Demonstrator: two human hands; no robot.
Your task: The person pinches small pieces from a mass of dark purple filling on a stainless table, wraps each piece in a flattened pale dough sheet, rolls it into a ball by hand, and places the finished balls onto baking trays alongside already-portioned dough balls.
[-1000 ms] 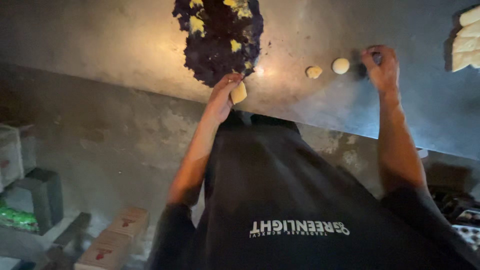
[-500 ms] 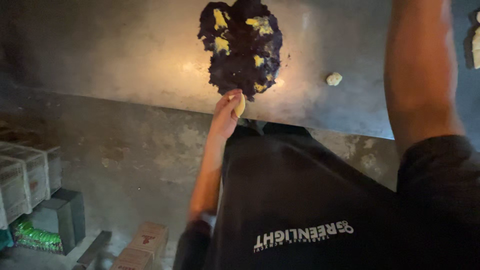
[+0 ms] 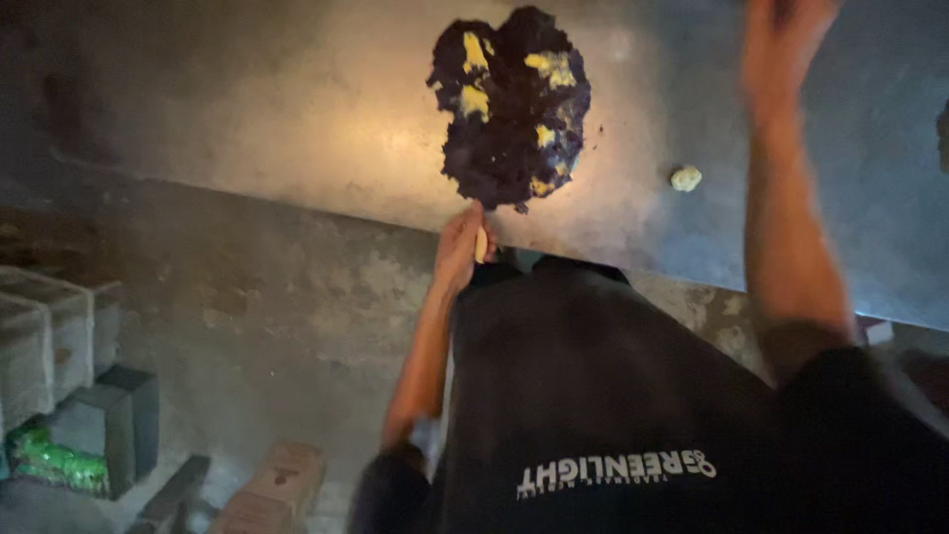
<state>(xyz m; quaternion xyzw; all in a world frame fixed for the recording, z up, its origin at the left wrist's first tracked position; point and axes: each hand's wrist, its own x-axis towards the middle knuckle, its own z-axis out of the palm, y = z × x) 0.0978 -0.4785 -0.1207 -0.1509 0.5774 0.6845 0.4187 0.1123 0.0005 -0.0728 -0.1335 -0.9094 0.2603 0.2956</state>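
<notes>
Floor, lower left of frame: grey blocks (image 3: 59,341) and a green-filled dark box (image 3: 89,450) are sitting beside brown cartons (image 3: 272,485).
Left hand (image 3: 460,247), centre: fingers are curling closed around a small pale yellow dough piece (image 3: 480,243) at the near edge of the grey metal worktop (image 3: 297,109).
Dark purple crumbly mass with yellow flecks (image 3: 514,104), upper centre: lying on the worktop just above that hand.
Small yellow dough lump (image 3: 685,178), right of centre: lying alone.
Right hand (image 3: 786,40), upper right: blurring at the frame edge; grip cannot be told.
</notes>
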